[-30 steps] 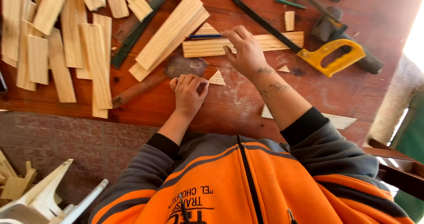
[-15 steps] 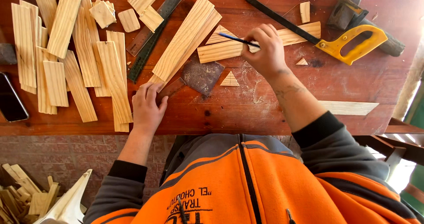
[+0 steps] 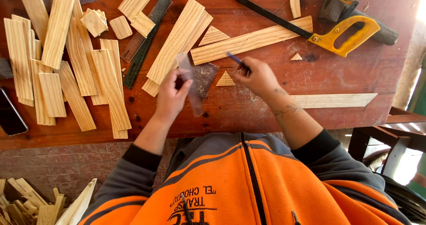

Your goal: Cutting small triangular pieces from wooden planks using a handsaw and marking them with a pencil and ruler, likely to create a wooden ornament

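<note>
Seen from the head camera looking straight down, the left hand (image 3: pixel 171 94) is closed around a clear plastic ruler (image 3: pixel 191 85), which it holds lifted and tilted above the red wooden tabletop (image 3: pixel 337 80), the strip running from near the long wood pieces down toward the tabletop's near edge. The right hand (image 3: pixel 257 76) is pinched shut on a blue pencil (image 3: pixel 235 60), whose tip points up and to the left toward a long pine slat (image 3: pixel 250 41) lying aslant across the tabletop. The two hands are apart, and between them sit a dark piece of sandpaper (image 3: pixel 207 76) and a small wooden triangle (image 3: pixel 226 79), the triangle just beside the right hand. A larger wooden triangle (image 3: pixel 214 36) lies just above the slat's left end. Left of the ruler lie two long boards (image 3: pixel 177 41) stacked at an angle, and beside those a dark metal ruler (image 3: pixel 144 41). Further left is a spread of short pine planks (image 3: pixel 71 69) and a few small square offcuts (image 3: pixel 95 23). A hacksaw with a yellow handle (image 3: pixel 344 36) rests at the upper right, its blade reaching left over the tabletop. A slat with angled ends (image 3: pixel 335 100) lies near the right forearm, and a dark phone (image 3: pixel 9 114) sits at the far left edge. The person wears an orange and grey jacket (image 3: pixel 248 185).
</note>
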